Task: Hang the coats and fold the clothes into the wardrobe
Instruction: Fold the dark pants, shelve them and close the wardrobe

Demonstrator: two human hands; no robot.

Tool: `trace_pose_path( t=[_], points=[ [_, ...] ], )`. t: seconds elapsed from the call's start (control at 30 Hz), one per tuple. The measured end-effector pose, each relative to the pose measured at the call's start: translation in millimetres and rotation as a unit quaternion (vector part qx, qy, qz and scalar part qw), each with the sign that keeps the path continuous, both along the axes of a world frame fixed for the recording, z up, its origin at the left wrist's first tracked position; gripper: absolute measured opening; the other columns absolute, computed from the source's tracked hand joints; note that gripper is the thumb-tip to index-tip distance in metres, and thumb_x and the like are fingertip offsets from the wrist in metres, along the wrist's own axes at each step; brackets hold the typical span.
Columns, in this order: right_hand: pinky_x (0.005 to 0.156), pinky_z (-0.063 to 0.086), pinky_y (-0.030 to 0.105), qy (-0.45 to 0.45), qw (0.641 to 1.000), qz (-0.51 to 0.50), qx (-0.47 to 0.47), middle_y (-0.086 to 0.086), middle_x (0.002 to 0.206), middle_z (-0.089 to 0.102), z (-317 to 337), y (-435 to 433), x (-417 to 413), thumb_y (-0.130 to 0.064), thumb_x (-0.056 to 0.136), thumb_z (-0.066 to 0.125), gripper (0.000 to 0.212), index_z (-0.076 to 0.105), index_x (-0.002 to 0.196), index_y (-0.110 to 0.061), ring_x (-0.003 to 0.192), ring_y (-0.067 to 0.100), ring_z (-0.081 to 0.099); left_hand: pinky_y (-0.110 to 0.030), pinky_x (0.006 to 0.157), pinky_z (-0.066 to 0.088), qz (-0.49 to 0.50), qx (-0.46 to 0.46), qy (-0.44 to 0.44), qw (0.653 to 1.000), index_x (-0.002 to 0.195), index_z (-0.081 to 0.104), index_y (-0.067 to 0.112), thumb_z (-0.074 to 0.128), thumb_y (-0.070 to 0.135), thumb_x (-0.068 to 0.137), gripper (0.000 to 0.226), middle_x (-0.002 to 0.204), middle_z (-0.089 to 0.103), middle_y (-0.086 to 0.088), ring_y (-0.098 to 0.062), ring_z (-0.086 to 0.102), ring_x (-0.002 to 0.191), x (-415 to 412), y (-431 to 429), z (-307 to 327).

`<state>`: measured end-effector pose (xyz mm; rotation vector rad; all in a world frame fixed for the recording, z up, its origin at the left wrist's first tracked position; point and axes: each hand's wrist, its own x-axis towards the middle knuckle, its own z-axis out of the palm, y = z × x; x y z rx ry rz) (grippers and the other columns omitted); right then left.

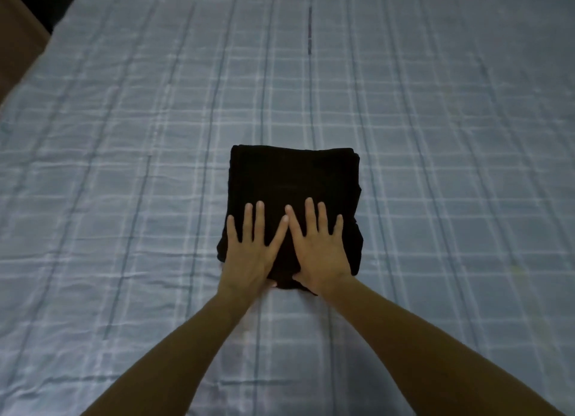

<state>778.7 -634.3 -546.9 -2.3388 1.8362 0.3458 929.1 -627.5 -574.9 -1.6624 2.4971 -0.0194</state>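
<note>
A black garment [292, 179], folded into a compact rectangle, lies in the middle of the bed. My left hand [253, 250] rests flat on its near left part with fingers spread. My right hand [317, 247] lies flat beside it on the near right part, fingers also spread. Both palms press on the fabric; the thumbs sit at the garment's near edge. Neither hand grips anything. No wardrobe or hanger is in view.
The bed [124, 166] is covered by a light blue checked sheet that fills nearly the whole view. Its left edge [34, 57] runs diagonally at the upper left, with a dark floor or furniture beyond it.
</note>
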Motion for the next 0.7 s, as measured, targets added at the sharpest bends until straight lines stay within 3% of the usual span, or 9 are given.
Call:
trace_pose_path(
  t=[0.13,0.23,0.33,0.47,0.63,0.7],
  points=[
    [0.113,0.007,0.060,-0.048,0.999,0.011,0.007,0.021,0.156,-0.004,-6.5,-9.6,-2.6,-0.043,0.077,0.070,0.114,-0.018,0.146,-0.023,0.143,0.040,0.000,-0.063,0.099,0.037,-0.008,-0.002,0.045,0.999,0.149,0.011,0.012,0.080,0.057,0.059,0.121,0.138,0.038,-0.037,-0.050,0.040,0.127,0.8,-11.2,-8.8],
    [0.113,0.014,0.056,-0.072,0.997,0.012,-0.002,0.019,0.155,0.010,-4.9,-14.8,-4.3,-0.036,0.075,0.073,0.110,-0.006,0.149,-0.023,0.142,0.037,0.012,-0.057,0.095,0.045,-0.002,-0.028,0.052,0.998,0.145,0.024,0.008,0.079,0.036,0.071,0.096,0.128,0.049,-0.035,-0.048,0.050,0.118,-0.7,-14.5,-6.1],
    [0.112,0.022,0.053,-0.085,0.996,0.010,-0.006,0.017,0.153,0.024,3.9,-14.0,-5.4,-0.032,0.073,0.075,0.103,0.008,0.150,-0.022,0.139,0.034,0.025,-0.052,0.089,0.051,0.001,-0.037,0.065,0.997,0.135,0.036,0.008,0.082,0.022,0.067,0.084,0.118,0.057,-0.032,-0.044,0.059,0.109,-1.7,-14.5,8.0],
    [0.101,0.041,0.049,-0.080,0.996,0.013,-0.030,0.016,0.140,0.046,31.9,-2.9,-2.6,-0.026,0.071,0.076,0.088,0.030,0.145,-0.015,0.125,0.032,0.048,-0.043,0.080,0.056,0.012,-0.047,0.111,0.993,0.121,0.048,0.007,0.082,0.012,0.059,0.071,0.104,0.065,-0.025,-0.036,0.066,0.092,0.0,-2.9,43.3],
    [0.090,0.049,0.041,-0.069,0.996,0.022,-0.060,0.009,0.130,0.056,79.1,23.4,13.6,-0.024,0.078,0.070,0.071,0.039,0.140,-0.014,0.113,0.027,0.057,-0.031,0.052,0.050,0.005,-0.060,0.129,0.990,0.098,0.065,0.009,0.084,0.004,0.046,0.056,0.072,0.066,-0.007,-0.021,0.062,0.057,18.9,27.4,97.3],
    [0.088,0.050,0.042,-0.060,0.996,0.013,-0.062,0.010,0.128,0.059,82.6,41.7,17.7,-0.028,0.071,0.077,0.077,0.043,0.138,-0.013,0.110,0.027,0.060,-0.033,0.058,0.051,0.008,-0.068,0.108,0.992,0.102,0.064,0.011,0.086,0.009,0.048,0.058,0.073,0.066,-0.006,-0.022,0.062,0.062,24.7,44.7,101.3]
  ],
)
